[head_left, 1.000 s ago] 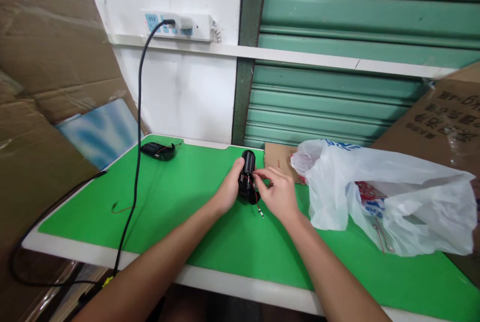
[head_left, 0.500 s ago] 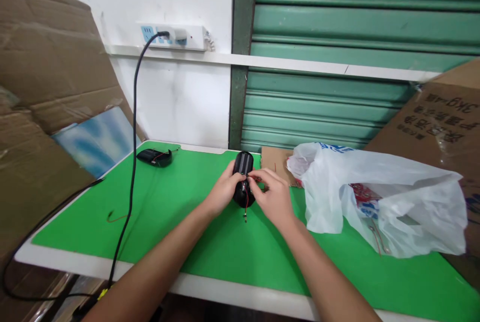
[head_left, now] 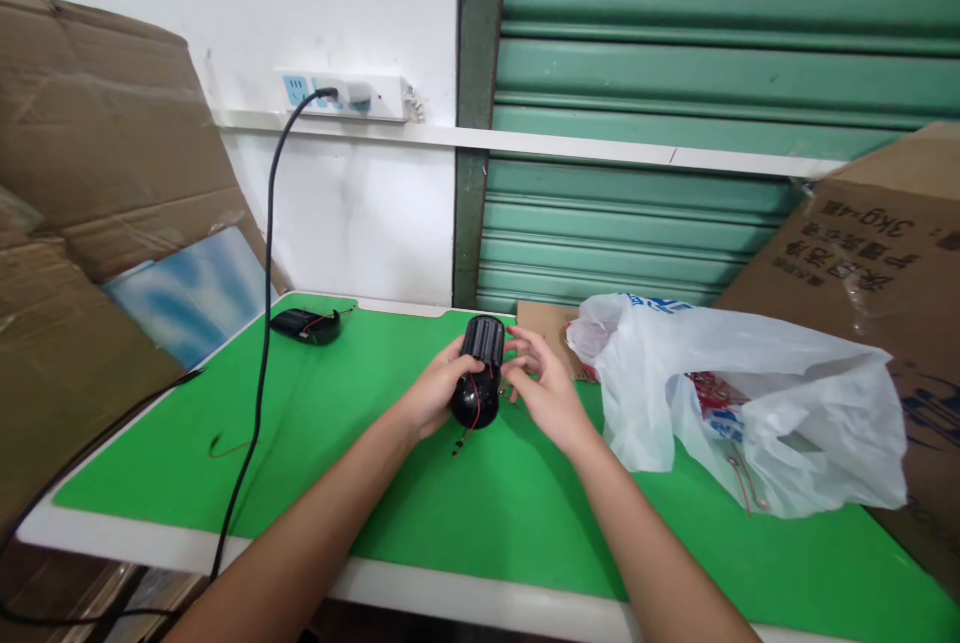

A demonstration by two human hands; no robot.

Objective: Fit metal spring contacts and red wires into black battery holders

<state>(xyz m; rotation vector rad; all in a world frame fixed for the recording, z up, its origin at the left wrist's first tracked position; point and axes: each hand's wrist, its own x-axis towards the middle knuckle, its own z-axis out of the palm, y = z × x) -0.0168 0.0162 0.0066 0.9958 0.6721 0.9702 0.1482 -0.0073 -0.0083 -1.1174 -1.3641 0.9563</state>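
Observation:
A black oval plastic housing (head_left: 486, 338) with a ribbed upper part is gripped by my left hand (head_left: 439, 385), whose thumb presses on its face. From the housing, a thin red wire (head_left: 476, 408) runs down to a small dark piece at its end. Close beside the housing's right edge is my right hand (head_left: 541, 383), fingers apart and slightly curled. Nothing shows in this hand, though its fingertips partly overlap the housing's edge. Farther left on the green mat lies a similar black housing (head_left: 304, 325) with its own red wire.
A white plastic bag (head_left: 645, 393) with red wires inside sits right on the green mat (head_left: 360, 363), near a cardboard piece (head_left: 536, 323). A black cable (head_left: 262, 323) hangs from the wall socket strip (head_left: 390, 96) across the table's left. Cardboard boxes (head_left: 112, 143) flank both sides.
My right fingers have come off the wire on the housing and spread apart. The left hand has turned the housing slightly, and the wire's free end has swung left. The camera view has shifted.

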